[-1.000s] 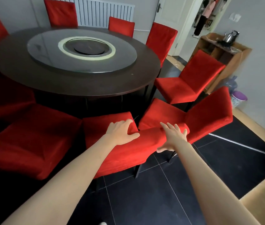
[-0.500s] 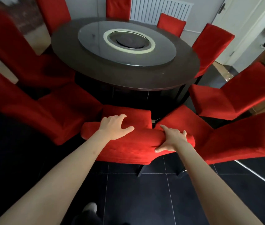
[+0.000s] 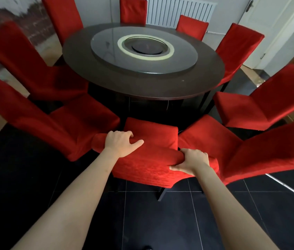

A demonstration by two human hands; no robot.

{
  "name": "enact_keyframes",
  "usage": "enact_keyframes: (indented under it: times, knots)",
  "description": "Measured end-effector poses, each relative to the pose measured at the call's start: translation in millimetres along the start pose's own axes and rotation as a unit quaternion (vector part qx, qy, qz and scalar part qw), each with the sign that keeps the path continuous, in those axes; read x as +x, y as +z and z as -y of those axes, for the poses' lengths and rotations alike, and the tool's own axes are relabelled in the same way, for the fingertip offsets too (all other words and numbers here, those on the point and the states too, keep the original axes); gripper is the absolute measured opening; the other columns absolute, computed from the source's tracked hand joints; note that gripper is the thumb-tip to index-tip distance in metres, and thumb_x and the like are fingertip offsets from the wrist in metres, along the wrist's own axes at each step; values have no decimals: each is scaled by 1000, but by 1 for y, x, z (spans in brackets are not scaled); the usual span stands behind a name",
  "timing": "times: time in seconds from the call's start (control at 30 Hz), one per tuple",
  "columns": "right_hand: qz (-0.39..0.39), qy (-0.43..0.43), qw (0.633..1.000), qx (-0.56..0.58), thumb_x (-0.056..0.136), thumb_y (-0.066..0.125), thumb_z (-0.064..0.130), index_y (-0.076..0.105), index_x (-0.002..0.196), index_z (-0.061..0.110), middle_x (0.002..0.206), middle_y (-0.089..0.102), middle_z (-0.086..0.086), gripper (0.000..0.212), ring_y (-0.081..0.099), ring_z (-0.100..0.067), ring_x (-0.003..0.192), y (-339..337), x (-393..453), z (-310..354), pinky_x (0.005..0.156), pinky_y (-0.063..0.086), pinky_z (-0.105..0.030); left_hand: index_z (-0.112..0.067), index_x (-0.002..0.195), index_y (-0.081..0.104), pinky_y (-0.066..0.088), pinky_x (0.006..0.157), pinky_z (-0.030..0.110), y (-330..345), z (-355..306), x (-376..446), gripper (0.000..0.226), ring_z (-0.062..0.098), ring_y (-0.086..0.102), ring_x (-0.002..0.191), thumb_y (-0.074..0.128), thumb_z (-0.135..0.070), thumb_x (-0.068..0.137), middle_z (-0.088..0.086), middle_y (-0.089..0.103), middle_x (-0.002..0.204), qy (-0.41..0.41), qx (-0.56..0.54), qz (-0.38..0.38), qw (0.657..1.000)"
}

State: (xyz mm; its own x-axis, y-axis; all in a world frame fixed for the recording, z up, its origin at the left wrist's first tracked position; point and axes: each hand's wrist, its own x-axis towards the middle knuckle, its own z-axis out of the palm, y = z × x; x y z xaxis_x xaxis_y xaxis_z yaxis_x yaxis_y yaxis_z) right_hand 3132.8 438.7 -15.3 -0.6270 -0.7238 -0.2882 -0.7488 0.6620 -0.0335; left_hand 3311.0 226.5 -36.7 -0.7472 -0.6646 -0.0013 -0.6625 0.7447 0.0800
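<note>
Right, left hand (image 3: 120, 143) and right hand (image 3: 193, 161) each curled tight over the top edge of the red chair (image 3: 148, 170), its seat facing the round bench (image 3: 142, 87) just ahead, so an even, straight two-handed push looked best to tuck it in squarely.

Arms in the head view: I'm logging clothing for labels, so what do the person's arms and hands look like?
The left forearm and right forearm show no sleeves up to the frame edge. The left hand and right hand carry no gloves, rings, watch or bracelet that I can see.
</note>
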Motion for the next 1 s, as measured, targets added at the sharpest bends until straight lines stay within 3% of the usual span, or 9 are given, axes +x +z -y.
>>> enact_keyframes:
  times: [0.17,0.33,0.53,0.67,1.0]
  knots:
    - [-1,6,1000,1,58,67,77,58,96,34,86,60,12,57,60,-19,101,0,-7,1,92,41,-39,-25,122,62,41,85,35,1,-2,-6,74,20,65,92,25,-78,86,-3,71,92,6,9,15,1000]
    - [-1,-7,1000,3,57,67,75,57,89,38,82,59,16,51,60,-16,97,-4,-4,-9,91,44,-39,-24,117,64,38,72,32,-1,-9,-8,75,19,65,82,25,-79,85,-4,70,83,10,15,6,1000]
    - [-21,-18,999,-24,59,66,76,54,86,36,76,57,15,50,62,-16,91,-2,-13,-4,82,45,-34,-25,115,66,43,82,34,3,-7,-14,74,18,66,84,26,-79,85,-4,70,83,16,17,-19,1000]
    - [-32,-17,999,-28,58,67,78,55,85,32,73,55,12,54,63,-17,87,4,-21,0,72,44,-30,-27,114,66,43,81,33,5,-3,-16,73,17,66,85,26,-80,83,-4,71,85,28,13,-37,999]
    - [-49,-6,998,-35,57,66,79,59,86,26,71,53,11,61,60,-16,78,14,-37,21,64,44,-28,-30,114,64,47,80,32,6,20,-25,72,14,67,87,26,-80,82,-7,73,93,36,-10,-63,997]
